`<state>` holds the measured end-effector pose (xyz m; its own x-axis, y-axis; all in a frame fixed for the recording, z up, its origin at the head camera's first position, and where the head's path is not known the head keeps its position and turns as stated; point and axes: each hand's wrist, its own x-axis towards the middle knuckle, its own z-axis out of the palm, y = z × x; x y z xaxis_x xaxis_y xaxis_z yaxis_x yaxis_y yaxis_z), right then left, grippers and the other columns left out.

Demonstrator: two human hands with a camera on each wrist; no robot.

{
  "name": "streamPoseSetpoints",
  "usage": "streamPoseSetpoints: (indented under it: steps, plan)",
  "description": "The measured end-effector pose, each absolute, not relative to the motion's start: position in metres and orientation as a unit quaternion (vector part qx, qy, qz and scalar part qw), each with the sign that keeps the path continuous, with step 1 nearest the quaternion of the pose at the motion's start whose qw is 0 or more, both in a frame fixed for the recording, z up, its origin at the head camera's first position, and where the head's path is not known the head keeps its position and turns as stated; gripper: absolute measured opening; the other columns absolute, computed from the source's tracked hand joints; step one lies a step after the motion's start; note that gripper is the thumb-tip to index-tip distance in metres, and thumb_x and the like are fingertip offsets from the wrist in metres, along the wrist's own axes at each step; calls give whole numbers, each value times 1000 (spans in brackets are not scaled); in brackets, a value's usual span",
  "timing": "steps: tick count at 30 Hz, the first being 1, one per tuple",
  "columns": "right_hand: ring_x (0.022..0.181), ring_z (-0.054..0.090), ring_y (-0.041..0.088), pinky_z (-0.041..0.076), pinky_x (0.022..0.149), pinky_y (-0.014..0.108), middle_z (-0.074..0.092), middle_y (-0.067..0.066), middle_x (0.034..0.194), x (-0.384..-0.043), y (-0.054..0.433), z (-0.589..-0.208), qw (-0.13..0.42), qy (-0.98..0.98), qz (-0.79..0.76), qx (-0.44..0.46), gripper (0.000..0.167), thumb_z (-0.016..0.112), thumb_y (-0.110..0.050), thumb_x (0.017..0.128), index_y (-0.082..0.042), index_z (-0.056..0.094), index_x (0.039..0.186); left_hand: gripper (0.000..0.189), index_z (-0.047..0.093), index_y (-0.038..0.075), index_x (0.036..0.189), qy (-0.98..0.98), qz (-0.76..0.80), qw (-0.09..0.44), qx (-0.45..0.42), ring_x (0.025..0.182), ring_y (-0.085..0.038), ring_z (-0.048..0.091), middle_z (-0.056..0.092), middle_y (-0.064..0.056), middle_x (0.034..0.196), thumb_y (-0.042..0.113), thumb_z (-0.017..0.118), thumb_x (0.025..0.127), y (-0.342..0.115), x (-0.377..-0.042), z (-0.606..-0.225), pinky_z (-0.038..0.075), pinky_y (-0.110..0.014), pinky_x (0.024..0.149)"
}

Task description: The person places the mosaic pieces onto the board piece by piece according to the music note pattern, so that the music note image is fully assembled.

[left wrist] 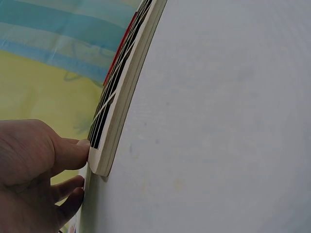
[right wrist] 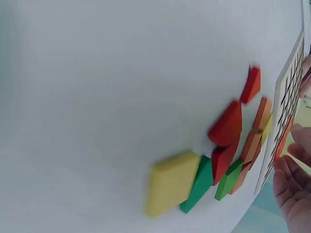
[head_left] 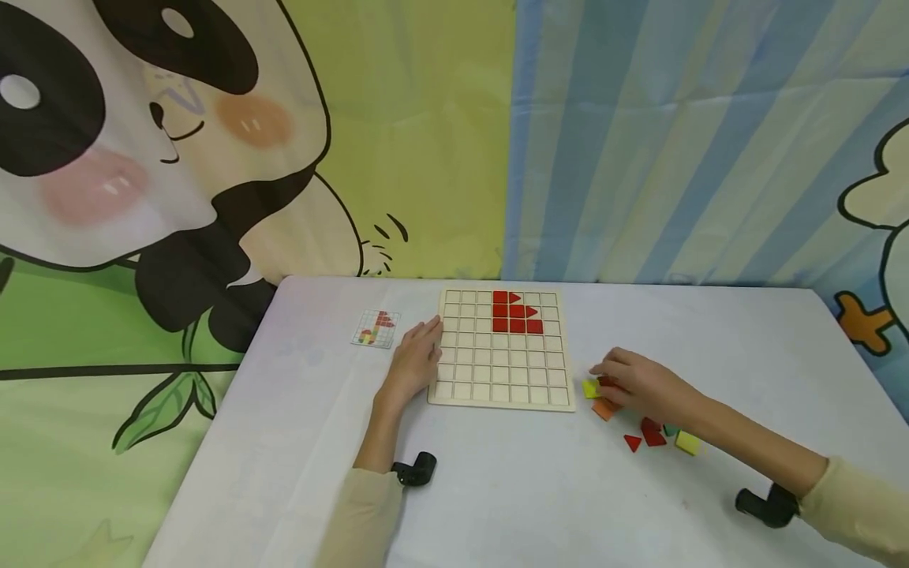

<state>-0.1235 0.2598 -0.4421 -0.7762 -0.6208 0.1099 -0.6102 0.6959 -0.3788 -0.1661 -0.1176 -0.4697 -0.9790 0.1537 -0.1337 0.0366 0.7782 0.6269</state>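
Observation:
A pale wooden grid board (head_left: 497, 371) lies on the table, with several red pieces (head_left: 517, 326) in its upper part. My left hand (head_left: 414, 359) rests at the board's left edge; the thumb (left wrist: 73, 154) touches the edge near a corner. My right hand (head_left: 649, 386) is over loose pieces right of the board, fingers bent and thumb apart from them. Around its fingertips are a yellow piece (head_left: 591, 389), a dark red one and an orange piece (head_left: 604, 409). Closer to me lie a red triangle (head_left: 632, 443), red pieces (head_left: 652, 433), a green piece (right wrist: 198, 184) and a yellow block (head_left: 687, 442).
A small card (head_left: 376, 328) with a coloured grid picture lies left of the board. The white table (head_left: 525, 489) meets a printed cloth backdrop (head_left: 419, 158) at its far edge. Black cameras sit on both wrists.

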Motion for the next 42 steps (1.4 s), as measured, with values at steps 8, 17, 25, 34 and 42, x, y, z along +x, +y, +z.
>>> streamPoseSetpoints:
  steps: [8, 17, 25, 34, 42]
  plan:
    - [81, 58, 8, 52, 62, 12, 64, -3, 96, -81, 292, -450, -92, 875, -147, -452, 30, 93, -18, 72, -18, 76, 97, 53, 42, 4, 156, 938, 331, 88, 50, 159, -33, 23, 32, -5, 170, 7, 54, 105, -118, -166, -471, 19, -61, 127]
    - [85, 59, 10, 55, 65, 14, 65, -6, 99, -64, 302, -464, -81, 884, -139, -439, 39, 94, -9, 65, -14, 78, 100, 53, 43, 3, 156, 938, 332, 88, 51, 159, -34, 23, 33, -5, 169, 6, 53, 105, -118, -166, -471, 19, -62, 127]
    - [83, 59, 11, 56, 63, 18, 65, -5, 97, -60, 298, -471, -84, 896, -128, -416, 38, 94, -10, 65, -13, 78, 100, 52, 43, 4, 156, 938, 333, 86, 50, 159, -33, 23, 33, -5, 169, 7, 53, 105, -118, -167, -472, 19, -60, 128]
    - [79, 59, 7, 53, 64, 11, 63, -6, 96, -61, 291, -477, -107, 886, -153, -425, 29, 93, -14, 73, -13, 77, 96, 52, 43, 4, 157, 938, 333, 87, 49, 159, -32, 22, 32, -5, 170, 7, 53, 105, -118, -167, -472, 19, -60, 128]
    - [79, 57, 0, 51, 66, 10, 65, -12, 95, -63, 281, -471, -112, 895, -184, -389, 30, 92, -20, 75, -18, 73, 98, 52, 43, 3, 156, 936, 337, 86, 50, 159, -33, 22, 33, -5, 169, 6, 53, 105, -119, -166, -470, 18, -59, 128]
